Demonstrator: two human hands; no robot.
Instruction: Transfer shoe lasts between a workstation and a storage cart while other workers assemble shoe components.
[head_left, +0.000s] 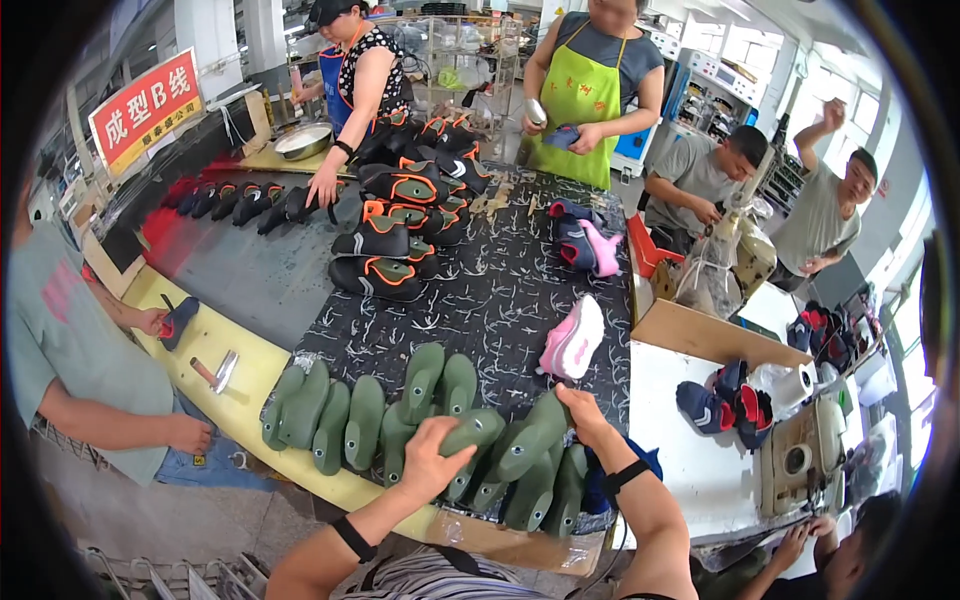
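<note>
Green shoe lasts (pixel 363 425), near side of bench (pixel 490 285)

We list many, set side by side. Our left hand (pixel 430 462): fingers closed around 1 raised last (pixel 475 431). Our right hand (pixel 584 408): touching the far end of another last (pixel 528 442); its fingers are partly hidden, so we cannot tell how tightly they close. Beyond: 1 pink-and-white shoe (pixel 577 338); farther left, piled black-and-orange shoes (pixel 372 277).

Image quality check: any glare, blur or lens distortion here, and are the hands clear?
Head view: black fisheye rim around the scene, with the yellow table edge bowing; head view: windows at upper right look washed out; head view: left hand, right hand and green shoe lasts look reasonably sharp, without obvious motion blur.
</note>
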